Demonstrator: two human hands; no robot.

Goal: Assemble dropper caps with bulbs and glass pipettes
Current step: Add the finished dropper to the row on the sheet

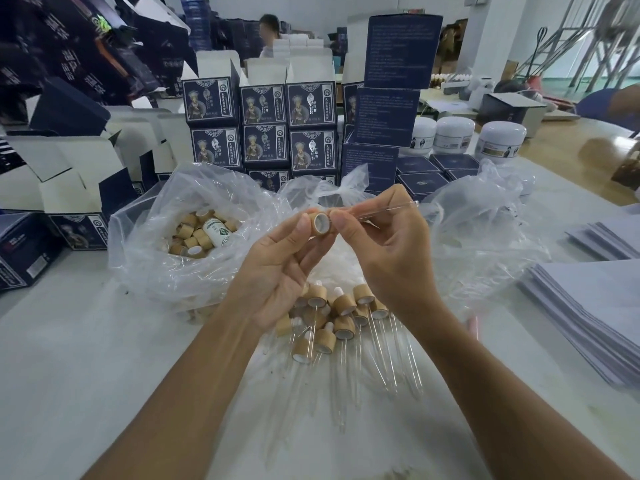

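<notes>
Above the table (86, 341), the left hand (277, 271) pinched a wooden cap (320, 224), open end toward the glass pipette (381, 211) pinched by the right hand (388, 251); seating it well probably needed straight, gentle pressure.

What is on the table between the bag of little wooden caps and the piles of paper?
In the head view, a heap of finished droppers lies between the bag of caps and the paper stacks, under both hands.
</notes>
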